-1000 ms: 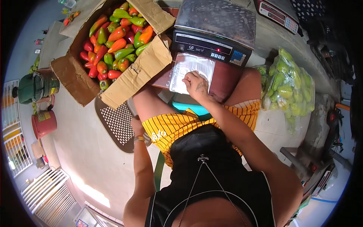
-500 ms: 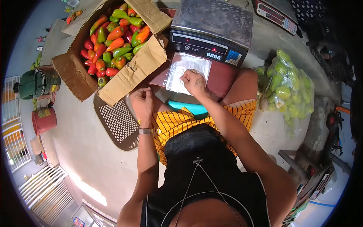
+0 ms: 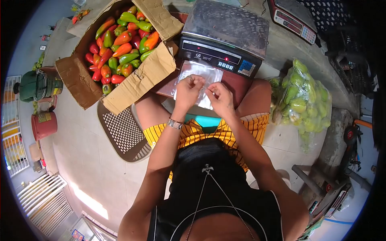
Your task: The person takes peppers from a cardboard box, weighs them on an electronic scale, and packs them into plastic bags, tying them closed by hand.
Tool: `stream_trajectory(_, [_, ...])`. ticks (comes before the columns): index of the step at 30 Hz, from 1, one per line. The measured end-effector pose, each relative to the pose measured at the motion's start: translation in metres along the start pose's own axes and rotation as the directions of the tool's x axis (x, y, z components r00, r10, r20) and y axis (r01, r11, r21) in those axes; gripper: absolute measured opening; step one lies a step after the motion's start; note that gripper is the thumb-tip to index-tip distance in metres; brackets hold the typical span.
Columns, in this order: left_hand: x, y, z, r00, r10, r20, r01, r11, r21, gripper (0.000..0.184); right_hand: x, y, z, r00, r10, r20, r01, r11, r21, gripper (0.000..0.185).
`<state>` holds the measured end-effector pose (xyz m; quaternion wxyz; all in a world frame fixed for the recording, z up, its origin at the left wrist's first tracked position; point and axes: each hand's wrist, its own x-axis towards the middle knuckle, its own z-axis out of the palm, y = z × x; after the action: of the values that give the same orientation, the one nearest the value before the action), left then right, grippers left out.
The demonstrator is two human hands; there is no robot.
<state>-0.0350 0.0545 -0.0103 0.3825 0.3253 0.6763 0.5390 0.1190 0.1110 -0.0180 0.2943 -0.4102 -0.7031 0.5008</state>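
Floor: pale tiles [image 3: 92,160] surround you, and a low reddish-brown tabletop [image 3: 238,80] reaches between your thighs, with the black scale [image 3: 225,42] on it.
Clear plastic bags [image 3: 207,71]: on the tabletop, just on your side of the black scale, in front of its panel, partly hidden by your hands.
Left hand [image 3: 187,91]: this is the main change; half a second ago it was over your left thigh, and now it is above the bags, fingers curled.
Right hand [image 3: 222,100]: it was on the bags alone, and has now turned to face your left, thumb and forefinger close together.
Grip: the fingertips of both hands nearly meet over the bags; you cannot tell from here whether either pinches the thin film.
What it means: the bags now have both your hands at them, which looks like two-handed handling of the plastic.
Peppers [image 3: 122,38]: red, orange and green, in the open carton [image 3: 140,80] left of the black scale.
Basket [image 3: 122,130]: on the floor, left of the black scale and nearer you.
Bagged green produce [image 3: 307,96]: right of the black scale, beyond your right knee.
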Motion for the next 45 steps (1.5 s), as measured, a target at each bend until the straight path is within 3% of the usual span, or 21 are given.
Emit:
stream_trajectory(3, [0.001, 0.037, 0.018, 0.995, 0.102, 0.022, -0.104, 0.99, 0.096, 0.015, 0.0, 0.004, -0.031, 0.993, 0.011, -0.118, -0.005, 0.999, 0.049, 0.033])
stream_trajectory(4, [0.004, 0.045, 0.022, 0.988, 0.144, 0.062, -0.153, 0.973, 0.174, 0.014, 0.004, -0.008, -0.045, 0.981, -0.086, -0.177, 0.068, 0.992, -0.105, 0.037])
stream_trajectory(6, [0.005, 0.062, 0.027, 0.967, 0.21, 0.145, -0.246, 0.916, 0.316, 0.014, 0.022, -0.031, -0.071, 0.963, -0.157, -0.218, 0.126, 0.981, -0.149, 0.045])
stream_trajectory(7, [0.007, 0.077, 0.033, 0.914, 0.359, 0.19, -0.404, 0.844, 0.353, 0.014, 0.033, -0.047, -0.088, 0.932, -0.288, -0.219, 0.239, 0.945, -0.222, 0.043])
stream_trajectory(10, [0.017, 0.093, 0.034, 0.806, 0.53, 0.264, -0.592, 0.734, 0.334, 0.014, 0.072, -0.066, -0.11, 0.821, -0.565, -0.079, 0.512, 0.79, -0.337, 0.033])
stream_trajectory(12, [0.018, 0.106, 0.031, 0.819, 0.505, 0.274, -0.574, 0.741, 0.348, 0.015, 0.089, -0.057, -0.126, 0.775, -0.623, 0.104, 0.621, 0.721, -0.308, 0.023])
stream_trajectory(13, [0.02, 0.109, 0.028, 0.831, 0.489, 0.265, -0.555, 0.757, 0.345, 0.015, 0.091, -0.059, -0.129, 0.841, -0.532, 0.093, 0.537, 0.804, -0.254, 0.012])
stream_trajectory(16, [0.023, 0.114, 0.022, 0.829, 0.51, 0.232, -0.56, 0.739, 0.376, 0.015, 0.092, -0.065, -0.134, 0.889, -0.436, 0.138, 0.457, 0.853, -0.251, 0.011])
stream_trajectory(19, [0.026, 0.116, 0.018, 0.791, 0.574, 0.211, -0.609, 0.704, 0.366, 0.016, 0.081, -0.065, -0.131, 0.952, -0.305, 0.027, 0.306, 0.947, -0.095, 0.011])
stream_trajectory(23, [0.018, 0.138, 0.014, 0.826, 0.538, 0.168, -0.562, 0.773, 0.295, 0.015, 0.07, -0.086, -0.137, 0.939, -0.334, -0.08, 0.326, 0.94, -0.103, 0.012])
stream_trajectory(29, [0.007, 0.154, 0.009, 0.955, 0.262, 0.138, -0.27, 0.962, 0.043, 0.014, 0.06, -0.117, -0.138, 0.913, -0.369, -0.172, 0.36, 0.929, -0.08, 0.013])
stream_trajectory(35, [-0.006, 0.17, 0.004, 0.963, 0.261, 0.068, -0.257, 0.964, -0.063, 0.014, 0.061, -0.134, -0.135, 0.857, -0.442, -0.263, 0.461, 0.888, 0.009, 0.016])
stream_trajectory(38, [-0.01, 0.187, 0.001, 0.862, 0.487, 0.142, -0.5, 0.862, 0.081, 0.023, 0.056, -0.144, -0.137, 0.845, -0.474, -0.247, 0.492, 0.871, 0.01, 0.017])
stream_trajectory(41, [-0.006, 0.186, 0.006, 0.822, 0.536, 0.193, -0.545, 0.839, -0.01, 0.032, 0.048, -0.157, -0.14, 0.846, -0.497, -0.191, 0.5, 0.865, -0.035, 0.017])
stream_trajectory(45, [-0.013, 0.192, 0.014, 0.9, 0.372, 0.229, -0.371, 0.927, -0.05, 0.019, 0.045, -0.163, -0.141, 0.833, -0.532, -0.152, 0.528, 0.846, -0.067, 0.018])
